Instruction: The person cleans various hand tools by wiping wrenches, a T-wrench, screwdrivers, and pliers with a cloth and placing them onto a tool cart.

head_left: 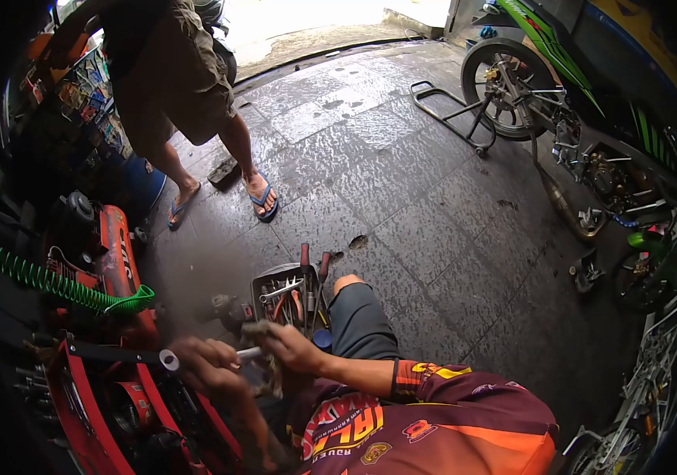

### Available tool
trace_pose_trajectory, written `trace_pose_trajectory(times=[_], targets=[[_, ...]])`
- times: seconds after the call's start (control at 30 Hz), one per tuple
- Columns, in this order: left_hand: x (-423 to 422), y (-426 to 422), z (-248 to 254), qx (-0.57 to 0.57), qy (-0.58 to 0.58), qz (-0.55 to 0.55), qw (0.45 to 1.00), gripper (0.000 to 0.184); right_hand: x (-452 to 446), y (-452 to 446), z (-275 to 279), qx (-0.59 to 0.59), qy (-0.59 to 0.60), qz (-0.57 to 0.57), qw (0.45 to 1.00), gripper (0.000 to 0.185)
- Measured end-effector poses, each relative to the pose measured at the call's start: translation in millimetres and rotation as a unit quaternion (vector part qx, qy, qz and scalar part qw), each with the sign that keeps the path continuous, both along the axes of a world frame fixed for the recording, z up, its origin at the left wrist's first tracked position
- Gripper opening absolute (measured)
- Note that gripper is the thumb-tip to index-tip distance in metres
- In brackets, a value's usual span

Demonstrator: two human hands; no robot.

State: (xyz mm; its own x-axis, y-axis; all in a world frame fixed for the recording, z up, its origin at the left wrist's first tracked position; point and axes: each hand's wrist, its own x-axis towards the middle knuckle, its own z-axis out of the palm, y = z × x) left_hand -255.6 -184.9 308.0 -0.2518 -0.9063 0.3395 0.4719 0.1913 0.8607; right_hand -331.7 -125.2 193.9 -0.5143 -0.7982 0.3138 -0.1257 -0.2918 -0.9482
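Note:
My left hand (210,366), somewhat blurred, is closed around a silver metal tube (250,353). The tube's round end sticks out on the left, beyond the fingers. My right hand (297,350) is closed on a dirty greyish-brown rag (257,331), which lies against the tube's other end and hangs below it. Just beyond my hands is a tool tray (254,289) with wrenches, pliers and red-handled tools. A blue round cap (322,339) lies near my right wrist.
A person (172,103) in shorts and flip-flops stands ahead on the left. A red tool cart (85,396), a red compressor (121,253) and a green coiled hose (53,281) are at left. A green motorcycle (548,47) stands on a paddock stand (441,119) at right.

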Motion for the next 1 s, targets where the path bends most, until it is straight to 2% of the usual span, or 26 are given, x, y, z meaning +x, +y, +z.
trace_pose_trajectory(times=[0.03, 0.07, 0.13, 0.17, 0.2, 0.23, 0.27, 0.3, 0.33, 0.37, 0.4, 0.43, 0.47, 0.5, 0.53, 0.6, 0.63, 0.7, 0.73, 0.77, 0.83, 0.87, 0.9, 0.93, 0.97, 1.0], targets=[[7.5, -21.6, 10.0, 0.104, -0.026, -0.108, 0.988, 0.024, 4.4, 18.6, 12.1, 0.058, 0.029, 0.122, 0.990, 0.025], [17.3, -43.0, 13.5, 0.207, -0.054, -0.212, 0.954, 0.023, 6.5, 29.7, 20.6, 0.060, 0.030, 0.127, 0.990, 0.025], [31.5, -79.7, 3.9, 0.224, -0.040, -0.181, 0.957, 0.020, 11.1, 41.7, 30.1, 0.148, 0.224, 0.306, 0.913, 0.026], [36.9, -101.8, -1.3, 0.236, -0.028, -0.157, 0.959, 0.017, 9.5, 38.0, 24.8, 0.143, 0.224, 0.306, 0.914, 0.026], [52.4, -122.5, -12.0, 0.267, 0.024, -0.189, 0.945, 0.015, 5.9, 34.4, 15.4, 0.051, 0.041, 0.201, 0.977, 0.028], [52.4, -114.6, -8.5, 0.266, 0.024, -0.188, 0.945, 0.015, 1.7, 31.9, 11.3, -0.041, -0.142, 0.085, 0.985, 0.030], [51.9, -99.2, -2.3, 0.230, -0.043, -0.220, 0.947, 0.016, -2.3, 28.9, 18.0, -0.040, -0.143, 0.086, 0.985, 0.030], [52.8, -90.5, 0.4, 0.193, -0.107, -0.250, 0.943, 0.019, -11.1, 22.3, 27.0, -0.076, -0.209, 0.042, 0.974, 0.035], [47.9, -77.7, -24.7, 0.206, -0.143, -0.274, 0.929, 0.020, -19.0, 15.4, 37.7, -0.111, -0.273, -0.003, 0.956, 0.041], [42.9, -64.9, -49.7, 0.216, -0.179, -0.299, 0.912, 0.026, -21.2, 8.8, 48.9, -0.110, -0.274, 0.000, 0.955, 0.041], [37.8, -52.2, -74.6, 0.224, -0.214, -0.324, 0.894, 0.034, -20.7, 2.3, 60.8, -0.105, -0.127, 0.011, 0.986, 0.038], [28.4, -41.4, -91.7, -0.230, -0.315, -0.226, 0.893, 0.032, -20.5, -1.3, 66.9, -0.098, 0.026, 0.021, 0.995, 0.036], [25.4, -33.6, -99.4, -0.450, -0.352, -0.176, 0.802, 0.031, -26.0, -4.1, 60.8, -0.064, 0.130, 0.017, 0.989, 0.031], [22.2, -26.0, -107.0, -0.639, -0.335, -0.075, 0.688, 0.030, -29.9, -4.6, 59.5, -0.067, 0.134, 0.012, 0.989, 0.031], [31.8, -15.4, -103.0, -0.417, -0.365, -0.204, 0.807, 0.028, -32.1, -3.8, 58.1, -0.084, 0.075, -0.014, 0.994, 0.031], [40.2, 7.5, -106.3, -0.154, -0.369, -0.319, 0.859, 0.027, -38.1, -3.5, 51.0, -0.115, -0.073, -0.064, 0.989, 0.033], [40.5, 20.3, -110.0, 0.034, -0.317, -0.318, 0.893, 0.026, -42.6, -3.7, 47.4, -0.111, -0.073, -0.061, 0.989, 0.033], [45.9, 26.4, -110.7, 0.223, -0.260, -0.300, 0.890, 0.026, -44.4, -5.3, 47.3, -0.098, -0.114, -0.034, 0.988, 0.034], [49.3, 26.0, -107.2, 0.085, -0.327, -0.257, 0.905, 0.027, -38.6, -1.6, 51.5, -0.080, -0.245, 0.026, 0.966, 0.038], [47.1, 23.7, -101.7, -0.057, -0.382, -0.207, 0.899, 0.027, -35.6, 2.9, 59.0, -0.079, -0.245, 0.029, 0.966, 0.038], [49.9, 15.1, -79.0, -0.049, -0.376, -0.215, 0.900, 0.026, -22.3, 12.5, 78.3, -0.111, -0.206, 0.103, 0.967, 0.044], [58.5, 7.1, -84.8, -0.172, -0.352, -0.235, 0.890, 0.027, -19.1, 24.0, 91.1, -0.104, -0.189, 0.147, 0.965, 0.048], [74.0, -0.4, -83.6, -0.289, -0.338, -0.238, 0.863, 0.028, -17.9, 33.5, 93.7, -0.075, -0.196, 0.131, 0.969, 0.047], [76.3, 0.0, -69.3, -0.290, -0.349, -0.224, 0.863, 0.020, -21.8, 42.3, 96.2, -0.122, -0.156, 0.122, 0.973, 0.044], [83.5, -10.2, -65.0, -0.329, -0.375, -0.227, 0.837, 0.015, -12.6, 49.4, 101.4, -0.179, -0.285, 0.068, 0.939, 0.040], [96.3, -21.0, -65.5, -0.360, -0.406, -0.228, 0.808, 0.012, -16.0, 55.7, 99.0, -0.164, -0.282, 0.031, 0.945, 0.041]])
